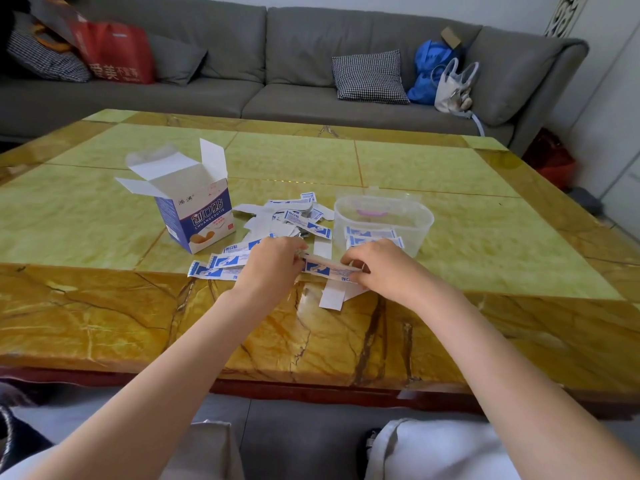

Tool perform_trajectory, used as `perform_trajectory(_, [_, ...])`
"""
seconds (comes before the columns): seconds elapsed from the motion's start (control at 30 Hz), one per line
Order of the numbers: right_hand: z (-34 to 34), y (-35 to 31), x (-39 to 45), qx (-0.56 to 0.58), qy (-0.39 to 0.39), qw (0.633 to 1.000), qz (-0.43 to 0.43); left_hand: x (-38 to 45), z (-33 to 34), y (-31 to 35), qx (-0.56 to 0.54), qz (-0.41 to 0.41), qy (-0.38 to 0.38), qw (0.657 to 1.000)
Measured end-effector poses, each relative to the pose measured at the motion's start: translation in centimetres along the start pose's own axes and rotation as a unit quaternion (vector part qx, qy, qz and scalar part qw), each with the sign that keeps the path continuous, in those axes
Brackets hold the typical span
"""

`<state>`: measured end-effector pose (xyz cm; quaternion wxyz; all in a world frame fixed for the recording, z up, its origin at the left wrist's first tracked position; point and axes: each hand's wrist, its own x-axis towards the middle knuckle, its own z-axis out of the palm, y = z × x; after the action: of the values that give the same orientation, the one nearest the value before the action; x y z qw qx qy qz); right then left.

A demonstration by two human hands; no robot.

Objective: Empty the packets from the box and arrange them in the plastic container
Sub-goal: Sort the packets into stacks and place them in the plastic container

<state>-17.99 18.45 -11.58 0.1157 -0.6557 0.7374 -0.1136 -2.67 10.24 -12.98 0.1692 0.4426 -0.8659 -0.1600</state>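
Note:
An open blue-and-white bandage box (197,216) stands upright on the table, its flaps up. Several blue-and-white packets (294,216) lie scattered between the box and a clear plastic container (420,220), which holds a few packets (372,237) against its near wall. My left hand (273,265) and my right hand (381,268) together pinch the two ends of a small stack of packets (329,268) just above the table. More packets (218,266) lie left of my left hand, and white ones (334,296) under the stack.
The yellow-green marble table (450,174) has a brown border and a red wooden edge near me. Behind it runs a grey sofa (311,46) with a red bag, checked cushions, a blue bag and a white plastic bag. My knees show below.

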Motion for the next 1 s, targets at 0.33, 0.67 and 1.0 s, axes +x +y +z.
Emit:
perform_trajectory(0.33, [0.9, -0.1, 0.1, -0.040, 0.028, 0.998, -0.044, -0.1, 0.3, 0.5, 0.137, 0.035, -0.008, 0.990])
perform_trajectory(0.67, [-1.3, -0.6, -0.3, 0.095, 0.103, 0.990, -0.010, 0.8, -2.6, 0.4, -0.023, 0.007, 0.005, 1.000])
perform_trajectory(1.0, [-7.0, 3.6, 3.9, 0.217, 0.333, 0.899, 0.184, 7.8, -4.4, 7.0, -0.231, -0.052, 0.014, 0.971])
